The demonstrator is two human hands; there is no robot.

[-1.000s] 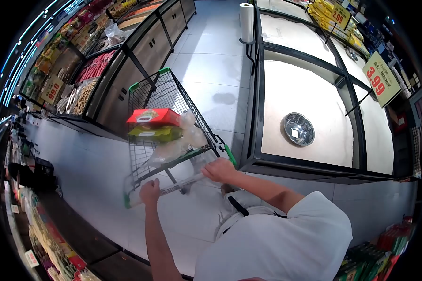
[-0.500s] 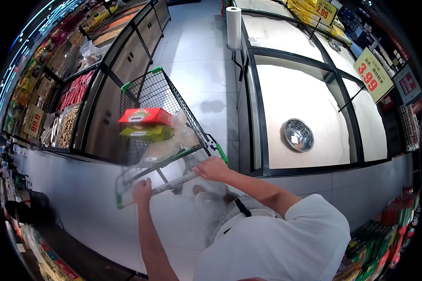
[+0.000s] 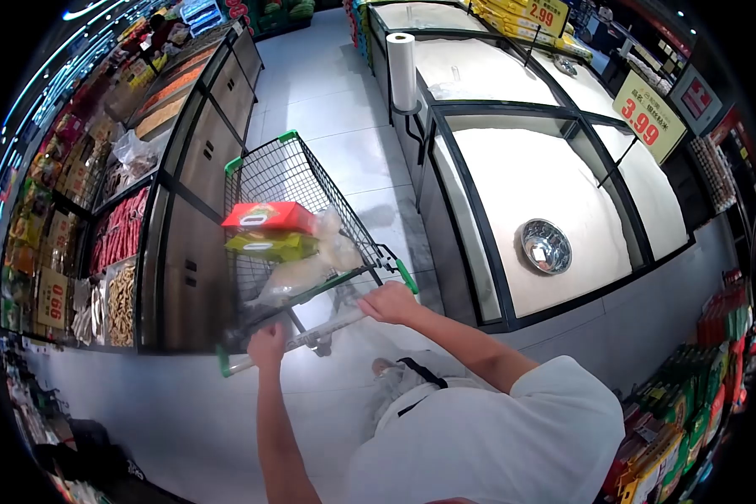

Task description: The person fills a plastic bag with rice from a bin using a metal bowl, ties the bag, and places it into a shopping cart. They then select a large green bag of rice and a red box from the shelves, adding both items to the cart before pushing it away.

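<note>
A wire shopping cart [image 3: 290,172] with green corners stands in front of me, its handlebar [image 3: 328,328] running across below the basket. My left hand [image 3: 267,345] is wrapped around the bar near its left end. Closed on the same bar near the right end is my right hand [image 3: 389,302]. Inside the cart lie a red package [image 3: 270,217], a yellow-green package [image 3: 273,246] beside it, and clear plastic bags [image 3: 298,273] with pale contents. What exactly the bags hold cannot be made out.
To the right, a black-framed bin of white grains [image 3: 521,193] holds a metal bowl [image 3: 547,246]; a price sign [image 3: 644,118] reads 3.99. A plastic bag roll [image 3: 401,71] stands at its corner. Dried-goods bins [image 3: 119,227] line the left. A tiled aisle [image 3: 328,101] runs ahead between them.
The view has turned, so the right-hand bin appears tilted and the aisle's far end shows more. The cart sits closer to the left-hand bins. Both hands keep hold of the handlebar.
</note>
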